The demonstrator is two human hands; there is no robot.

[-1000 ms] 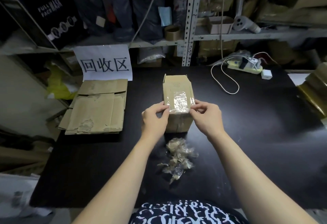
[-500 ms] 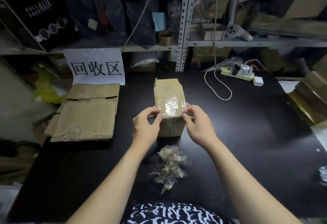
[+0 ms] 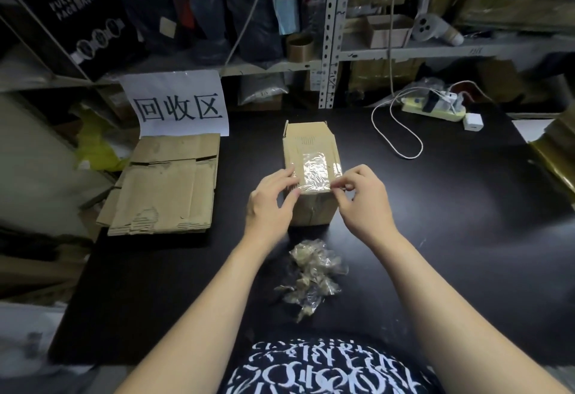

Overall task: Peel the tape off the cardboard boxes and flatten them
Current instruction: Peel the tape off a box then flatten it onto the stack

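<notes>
I log the table (image 3: pixel 466 207) first. It carries a stack of flattened cardboard (image 3: pixel 168 185) at the left and the cardboard box (image 3: pixel 308 144) standing in the middle, not yet flattened. The box has not shifted on the table since the earlier pictures. A wad of peeled tape (image 3: pixel 311 278) lies nearer the person, apart from the box, also unchanged. Both hands remain at the box's near top edge. The left hand (image 3: pixel 270 203) grips the near left corner, fingers over the top and thumb on the front face. The right hand (image 3: pixel 364 200) differs from a second ago: thumb and forefinger now close in a pinch at the near right corner of the tape (image 3: pixel 314 172). That patch lies flat on the top as before, so I judge this peel barely begun.
</notes>
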